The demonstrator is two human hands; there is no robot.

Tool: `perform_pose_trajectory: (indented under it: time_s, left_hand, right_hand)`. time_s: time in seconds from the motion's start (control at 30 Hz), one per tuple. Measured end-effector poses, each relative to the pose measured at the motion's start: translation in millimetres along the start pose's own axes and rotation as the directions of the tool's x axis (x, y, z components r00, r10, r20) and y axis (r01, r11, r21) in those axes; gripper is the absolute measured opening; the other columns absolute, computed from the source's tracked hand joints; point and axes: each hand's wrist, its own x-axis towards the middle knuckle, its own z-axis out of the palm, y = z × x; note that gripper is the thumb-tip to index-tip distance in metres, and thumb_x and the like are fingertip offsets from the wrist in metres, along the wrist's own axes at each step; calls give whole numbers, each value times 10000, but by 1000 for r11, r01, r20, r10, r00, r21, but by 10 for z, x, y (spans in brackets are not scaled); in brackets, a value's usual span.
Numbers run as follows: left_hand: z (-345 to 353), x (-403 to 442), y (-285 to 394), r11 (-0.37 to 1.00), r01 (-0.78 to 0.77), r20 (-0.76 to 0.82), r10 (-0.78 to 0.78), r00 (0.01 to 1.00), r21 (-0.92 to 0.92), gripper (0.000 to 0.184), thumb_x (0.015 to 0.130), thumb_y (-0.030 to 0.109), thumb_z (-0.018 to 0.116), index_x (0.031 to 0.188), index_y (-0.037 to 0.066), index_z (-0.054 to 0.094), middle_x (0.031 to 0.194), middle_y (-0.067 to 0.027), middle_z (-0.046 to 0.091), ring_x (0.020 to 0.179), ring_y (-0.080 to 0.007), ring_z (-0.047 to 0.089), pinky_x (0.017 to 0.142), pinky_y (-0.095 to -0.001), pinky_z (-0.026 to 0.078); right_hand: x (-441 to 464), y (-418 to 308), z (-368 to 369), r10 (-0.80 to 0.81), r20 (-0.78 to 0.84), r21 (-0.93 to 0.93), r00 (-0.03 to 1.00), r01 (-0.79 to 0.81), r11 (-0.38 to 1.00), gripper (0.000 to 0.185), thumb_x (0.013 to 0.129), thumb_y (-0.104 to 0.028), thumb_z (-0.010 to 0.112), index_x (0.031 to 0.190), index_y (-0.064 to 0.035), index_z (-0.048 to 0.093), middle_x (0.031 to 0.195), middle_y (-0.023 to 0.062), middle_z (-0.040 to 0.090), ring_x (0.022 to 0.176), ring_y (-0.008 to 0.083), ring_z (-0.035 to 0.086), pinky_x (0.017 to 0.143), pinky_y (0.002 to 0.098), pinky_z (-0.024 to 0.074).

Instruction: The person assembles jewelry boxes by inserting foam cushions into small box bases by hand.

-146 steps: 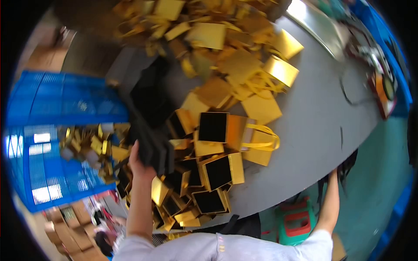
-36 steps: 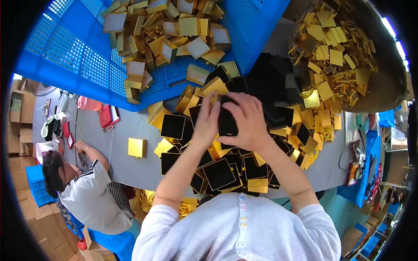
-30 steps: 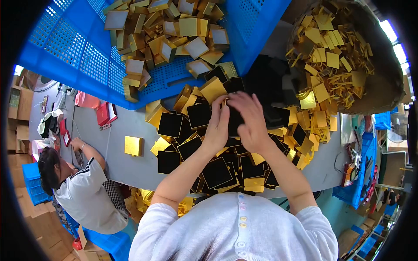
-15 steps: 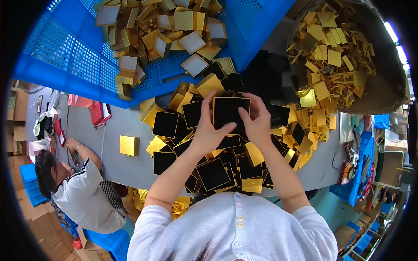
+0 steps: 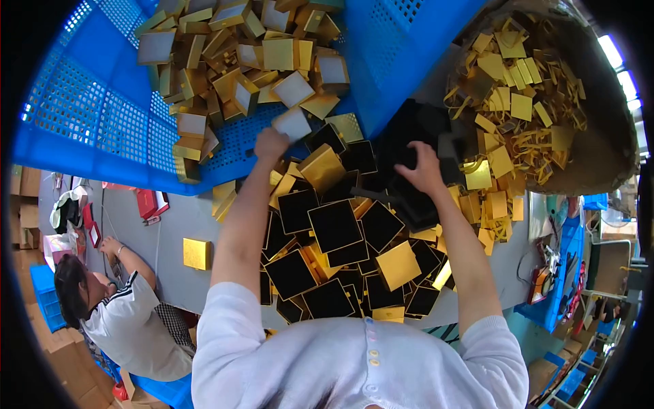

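Note:
My left hand point(image 5: 272, 144) is stretched forward to the near edge of the blue crate. It is against a gold box with a white face point(image 5: 291, 125); its fingers are blurred and partly hidden, so their grip is unclear. To the right, my right hand point(image 5: 424, 168) has thumb and fingers apart, beside a heap of black pieces point(image 5: 413, 199). Nothing shows between those fingers. Between my arms lies a pile of gold-rimmed boxes with black faces; one black-faced box point(image 5: 335, 225) rests on top. A gold box point(image 5: 398, 266) lies gold side up.
The blue perforated crate point(image 5: 82, 129) holds many gold boxes. At the far right, a large container point(image 5: 599, 136) holds gold pieces with ribbons. A single gold box point(image 5: 197, 253) sits on the grey table point(image 5: 178, 221). Another person point(image 5: 133, 320) works at the left.
My hands have let go of the black-faced box and moved apart, left toward the crate, right toward the black pieces. That box appears to lie on the pile. The view has shifted slightly.

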Motion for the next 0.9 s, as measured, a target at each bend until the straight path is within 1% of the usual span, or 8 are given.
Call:
perform_pose_trajectory:
  time_s: [0.27, 0.43, 0.57, 0.63, 0.7, 0.77, 0.83, 0.9]
  left_hand:
    - [-61, -186, -51, 970, -8, -183, -37, 982, -242, 535, 805, 519, 608, 1006, 24, 587, 1031, -211, 646, 951, -385, 624, 796, -450, 501]
    - [87, 93, -34, 976, 215, 69, -214, 974, -20, 478, 820, 439, 587, 1075, 35, 584, 1167, -178, 619, 1071, -380, 589, 877, -457, 491]
    - [196, 264, -87, 994, 110, 88, -109, 990, -12, 420, 797, 341, 597, 1092, 43, 590, 1144, -188, 623, 944, -381, 636, 794, -454, 524]
    - [-34, 24, -15, 941, -63, -79, 39, 996, -332, 422, 777, 169, 578, 1173, 29, 539, 1123, -199, 622, 808, -355, 658, 698, -445, 543]
    - [-630, -770, 448, 719, -157, -216, 9, 976, -677, 481, 767, -13, 518, 1245, 11, 476, 1157, -216, 597, 751, -312, 671, 606, -430, 559]
    - [-898, -1424, 696, 546, -191, -106, 183, 977, -815, 587, 767, -77, 474, 1333, 42, 375, 1178, -170, 558, 903, -259, 647, 773, -390, 542]
    - [-763, -1767, 745, 594, -634, -391, 500, 773, -494, 568, 838, -33, 480, 1378, 92, 357, 1273, -150, 479, 1130, -227, 540, 957, -328, 431]
    - [-880, -2102, 885, 347, -289, -74, 518, 852, -892, 512, 902, 4, 426, 1399, 70, 324, 1332, -152, 417, 1295, -235, 377, 1077, -320, 276]
  right_hand:
    - [-489, -416, -306, 204, -108, 595, 973, -101, 797, 515, 743, -192, 744, 1180, -74, 498, 1113, 67, 541, 1001, 175, 521, 821, 273, 416]
    - [-772, -695, -454, 218, -62, 568, 974, -145, 810, 537, 735, -200, 748, 1193, -86, 492, 1133, 54, 534, 1020, 179, 512, 851, 289, 408]
    - [-938, -735, -599, 222, -97, 479, 970, -150, 865, 550, 722, -178, 744, 1200, -85, 489, 1227, 83, 499, 1127, 240, 490, 911, 334, 389]
    - [-954, -737, -672, 255, -97, 481, 962, -179, 858, 554, 714, -163, 747, 1198, -81, 489, 1252, 105, 484, 1165, 257, 476, 953, 350, 381]
    - [-887, -885, -674, 210, -173, 435, 962, -117, 893, 580, 690, -164, 767, 1194, -79, 493, 1265, 141, 474, 1180, 294, 473, 985, 372, 372]
    - [-741, -1158, -663, -27, -243, 381, 970, 121, 917, 601, 666, -177, 791, 1187, -84, 508, 1273, 167, 461, 1184, 331, 465, 998, 390, 372]
    - [-619, -1481, -645, -218, -227, 365, 949, 290, 885, 623, 646, -225, 809, 1183, -92, 522, 1291, 173, 443, 1182, 369, 451, 996, 416, 375]
    - [-531, -1680, -629, -428, -122, 176, 896, 443, 879, 622, 657, -285, 799, 1187, -107, 526, 1329, 182, 406, 1243, 395, 386, 1035, 460, 325]
